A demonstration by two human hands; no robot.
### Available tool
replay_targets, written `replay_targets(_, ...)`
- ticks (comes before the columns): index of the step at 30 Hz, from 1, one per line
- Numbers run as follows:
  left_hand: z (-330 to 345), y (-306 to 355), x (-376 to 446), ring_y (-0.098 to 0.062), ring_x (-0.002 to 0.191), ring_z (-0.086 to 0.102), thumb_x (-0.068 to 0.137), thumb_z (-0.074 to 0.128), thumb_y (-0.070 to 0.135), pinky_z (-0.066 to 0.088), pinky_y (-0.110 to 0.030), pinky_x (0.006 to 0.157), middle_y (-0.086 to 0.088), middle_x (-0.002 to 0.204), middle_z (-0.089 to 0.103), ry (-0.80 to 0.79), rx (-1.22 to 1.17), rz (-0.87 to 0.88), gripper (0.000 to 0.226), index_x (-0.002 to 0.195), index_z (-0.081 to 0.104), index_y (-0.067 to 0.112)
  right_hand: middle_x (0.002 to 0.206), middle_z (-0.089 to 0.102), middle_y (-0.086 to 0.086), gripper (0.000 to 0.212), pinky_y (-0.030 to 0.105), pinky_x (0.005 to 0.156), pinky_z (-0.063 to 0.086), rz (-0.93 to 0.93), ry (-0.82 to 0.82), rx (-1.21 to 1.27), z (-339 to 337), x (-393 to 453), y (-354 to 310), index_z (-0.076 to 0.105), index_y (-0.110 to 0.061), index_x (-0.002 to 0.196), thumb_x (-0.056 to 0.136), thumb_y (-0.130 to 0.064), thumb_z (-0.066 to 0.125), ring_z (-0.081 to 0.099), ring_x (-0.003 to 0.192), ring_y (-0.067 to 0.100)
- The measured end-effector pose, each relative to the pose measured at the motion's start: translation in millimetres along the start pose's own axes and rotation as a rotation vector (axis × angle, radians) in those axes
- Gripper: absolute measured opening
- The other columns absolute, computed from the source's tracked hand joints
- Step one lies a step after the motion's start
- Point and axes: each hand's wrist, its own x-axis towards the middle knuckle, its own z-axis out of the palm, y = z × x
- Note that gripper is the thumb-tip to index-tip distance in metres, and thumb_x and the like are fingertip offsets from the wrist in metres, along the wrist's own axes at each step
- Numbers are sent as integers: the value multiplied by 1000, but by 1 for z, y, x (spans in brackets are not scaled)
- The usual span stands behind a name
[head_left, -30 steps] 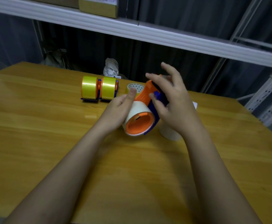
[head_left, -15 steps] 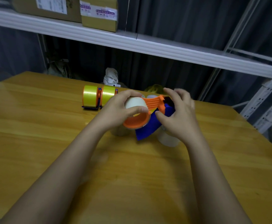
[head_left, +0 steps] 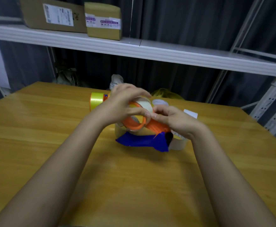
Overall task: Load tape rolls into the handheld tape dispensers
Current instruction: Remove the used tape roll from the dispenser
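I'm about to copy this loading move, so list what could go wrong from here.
1. The left hand grips the pale tape roll on the orange hub only from above; it may slide off.
2. The right hand pinches near the dispenser's front end, where a cutter may sit; that part is blurred.
3. The blue handle hangs low and could knock the loose roll beneath the right wrist.

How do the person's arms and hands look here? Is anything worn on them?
Both forearms are bare from the bottom edge of the picture up to the wrists: no sleeves show. The left hand and the right hand wear no gloves; no watch, ring or bracelet is visible.
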Motion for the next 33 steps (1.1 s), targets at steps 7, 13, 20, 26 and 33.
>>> replay_targets(7,27,22,-38,-12,100,52,82,51,54,40,-37,88,15,103,55,394,-52,-119,43,112,63,25,81,67,-4,11,19,68,50,-78,264,521,41,-17,33,59,-10,98,97,-8,48,62,73,6)
replay_targets(13,36,42,-61,0,96,56,86,61,35,46,-16,82,8,103,65,211,-193,-151,31,112,65,19,87,69,1,9,23,71,53,-140,397,709,66,-24,42,60,-13,95,90,-17,54,65,81,11)
replay_targets(20,34,46,-62,7,99,54,90,60,20,43,-4,82,22,102,56,115,-370,-219,33,123,61,20,89,68,6,9,26,74,55,-152,417,764,73,-28,43,60,-13,95,89,-16,54,63,86,22)
replay_targets(26,28,43,-62,10,97,57,87,63,23,46,-10,82,26,99,59,20,-458,-225,29,115,65,24,92,70,5,9,31,79,57,-203,402,671,67,-30,50,62,-15,99,91,-16,58,65,89,20)
replay_targets(33,35,34,-62,-2,99,59,86,65,18,48,-18,86,11,102,64,31,-350,-175,29,115,67,15,95,73,1,22,27,80,55,-196,348,734,67,-29,61,63,-14,105,84,-17,60,66,93,17)
